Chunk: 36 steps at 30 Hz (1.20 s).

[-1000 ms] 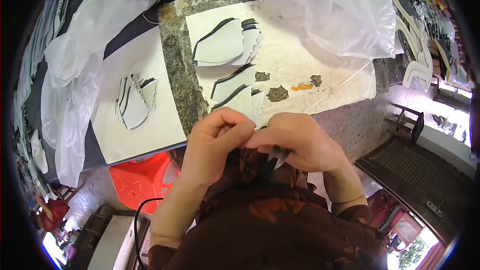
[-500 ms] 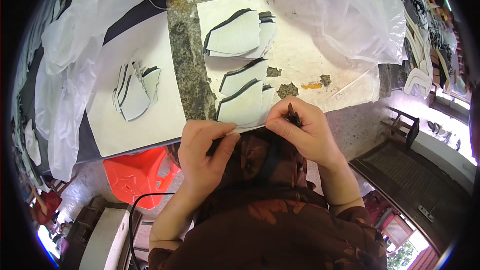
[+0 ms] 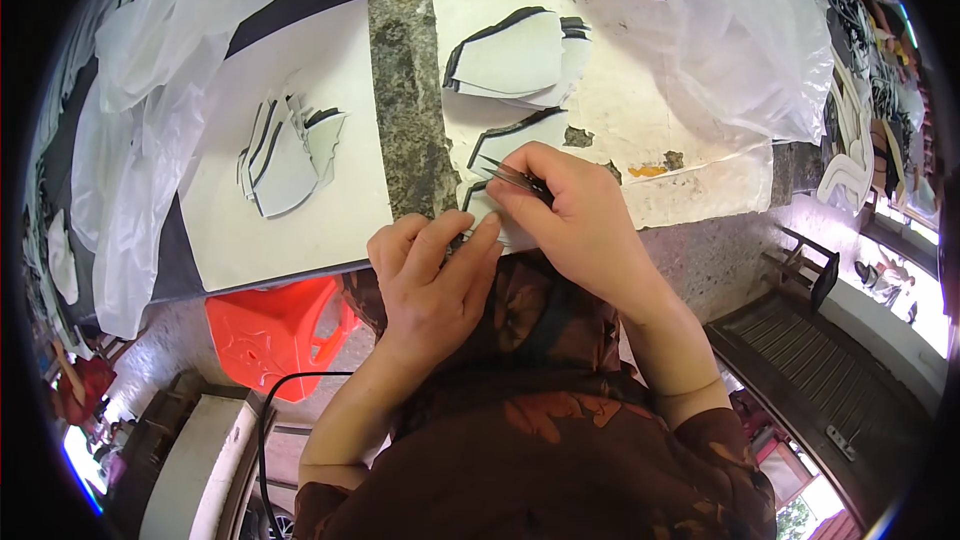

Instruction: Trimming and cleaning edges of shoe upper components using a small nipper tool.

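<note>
Small, pointed metal snips [image 3: 513, 176] sit in my right hand [image 3: 585, 220], whose fingers are closed round them. Their narrow blades point left, above the near white pieces [image 3: 479, 202], flat cut shapes with a dark edge strip. My left hand [image 3: 432, 275] pinches these pieces at the table's front edge, fingertips together; its grip is partly hidden. Just beyond lies another dark-edged white piece [image 3: 512, 140]. Farther back is a stack of similar pieces [image 3: 508, 58], and a fanned bunch of pieces [image 3: 285, 185] lies to the left.
Cream sheets [image 3: 335, 230] cover parts of a worn, speckled tabletop [image 3: 405, 90]. Clear plastic sheeting [image 3: 745, 50] drapes over the back right, with more plastic [image 3: 150, 80] at the left. Below the table stands a red plastic stool [image 3: 260, 335]. A dark slatted bench [image 3: 815, 370] is at right.
The snips, earlier tucked in my right palm, now point outward as that hand has moved left and up over the pieces. My left hand has shifted slightly right. The view has shifted slightly.
</note>
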Motion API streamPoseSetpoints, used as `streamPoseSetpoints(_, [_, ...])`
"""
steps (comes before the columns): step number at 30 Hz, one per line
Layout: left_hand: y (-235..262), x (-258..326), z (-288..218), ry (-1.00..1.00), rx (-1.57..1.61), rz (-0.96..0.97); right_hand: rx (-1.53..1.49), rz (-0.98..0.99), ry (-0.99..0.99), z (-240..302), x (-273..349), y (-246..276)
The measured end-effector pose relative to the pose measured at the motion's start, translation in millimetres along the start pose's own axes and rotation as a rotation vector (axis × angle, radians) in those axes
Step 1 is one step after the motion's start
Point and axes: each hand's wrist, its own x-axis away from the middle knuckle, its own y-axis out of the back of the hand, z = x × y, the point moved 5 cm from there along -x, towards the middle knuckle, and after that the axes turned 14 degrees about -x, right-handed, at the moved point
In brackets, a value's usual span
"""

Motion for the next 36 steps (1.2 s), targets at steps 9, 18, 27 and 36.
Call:
streamPoseSetpoints(9, [-1.4,0.9,2.7,-0.016,0.012,0.009,0.15,-0.061,0.023,1.6,-1.2,-8.7])
streamPoseSetpoints(18, [-1.9,-2.7,4.7,-0.013,0.015,0.004,0.188,-0.09,0.076,1.4,-1.0,-8.7])
streamPoseSetpoints(27, [-7.7,-6.2,2.7,-0.02,-0.011,0.043,0.219,-0.065,0.083,1.3,-1.9,-8.4])
streamPoseSetpoints(36, [-10.6,-5.0,1.3,-0.011,-0.013,0.023,0.25,0.009,0.047,5.9,-8.1,19.1])
